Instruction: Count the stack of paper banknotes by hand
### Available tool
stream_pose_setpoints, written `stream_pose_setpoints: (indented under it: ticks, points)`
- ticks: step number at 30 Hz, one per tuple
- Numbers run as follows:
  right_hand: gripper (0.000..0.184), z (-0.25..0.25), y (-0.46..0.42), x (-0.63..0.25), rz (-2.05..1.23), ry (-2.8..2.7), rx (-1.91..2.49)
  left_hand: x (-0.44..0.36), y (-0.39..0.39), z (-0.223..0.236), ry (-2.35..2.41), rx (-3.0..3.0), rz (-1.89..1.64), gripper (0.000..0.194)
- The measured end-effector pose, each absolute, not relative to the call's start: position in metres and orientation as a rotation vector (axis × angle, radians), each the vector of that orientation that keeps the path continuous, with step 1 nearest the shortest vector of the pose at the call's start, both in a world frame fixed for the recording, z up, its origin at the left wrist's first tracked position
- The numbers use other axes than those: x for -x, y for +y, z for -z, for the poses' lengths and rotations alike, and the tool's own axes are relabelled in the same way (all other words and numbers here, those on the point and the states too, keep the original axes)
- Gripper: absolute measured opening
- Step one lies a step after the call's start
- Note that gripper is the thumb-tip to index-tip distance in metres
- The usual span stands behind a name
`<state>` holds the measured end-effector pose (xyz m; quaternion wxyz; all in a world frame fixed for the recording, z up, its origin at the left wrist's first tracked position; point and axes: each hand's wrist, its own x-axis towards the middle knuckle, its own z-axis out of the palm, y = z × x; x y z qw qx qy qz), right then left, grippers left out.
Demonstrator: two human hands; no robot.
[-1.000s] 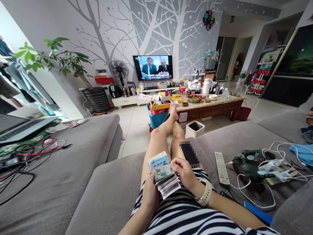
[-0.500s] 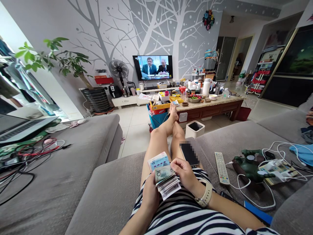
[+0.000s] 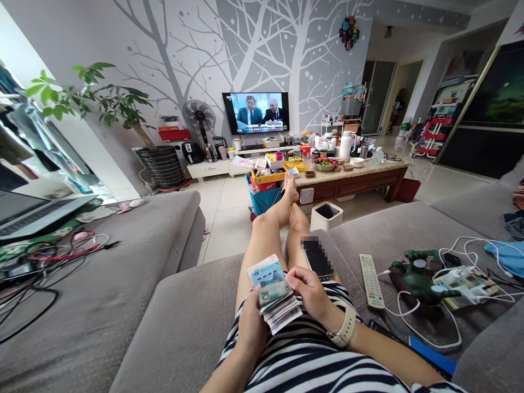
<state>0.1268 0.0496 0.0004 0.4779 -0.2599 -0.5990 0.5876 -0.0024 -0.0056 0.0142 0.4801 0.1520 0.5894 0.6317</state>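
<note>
I sit on a grey sofa [image 3: 184, 322] with my legs stretched out toward a coffee table [image 3: 352, 177]. My left hand [image 3: 250, 326] grips a stack of banknotes [image 3: 275, 297] from below, over my lap. My right hand [image 3: 313, 293], a pale watch on its wrist, pinches the top notes at their right edge. A dark phone [image 3: 317, 257] lies on my right thigh just beyond the right hand.
A white remote [image 3: 371, 280] lies on the sofa to my right, beside a green figure [image 3: 421, 278] and tangled white cables [image 3: 470, 256]. A laptop [image 3: 36, 213] and cords sit on the left. A small bin [image 3: 326, 215] stands by the coffee table; the television [image 3: 256, 113] is on.
The top banknote has slid down a little under my right thumb; both hands stay in place over my lap.
</note>
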Motion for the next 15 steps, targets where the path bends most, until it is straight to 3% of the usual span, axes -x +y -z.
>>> stream_pose_setpoints:
  ticks: [15]
  points:
    - [0.038,0.011,0.060,-0.123,-1.405,-1.413,0.807,0.006,-0.003,0.003,1.082,-0.405,-1.509,0.033]
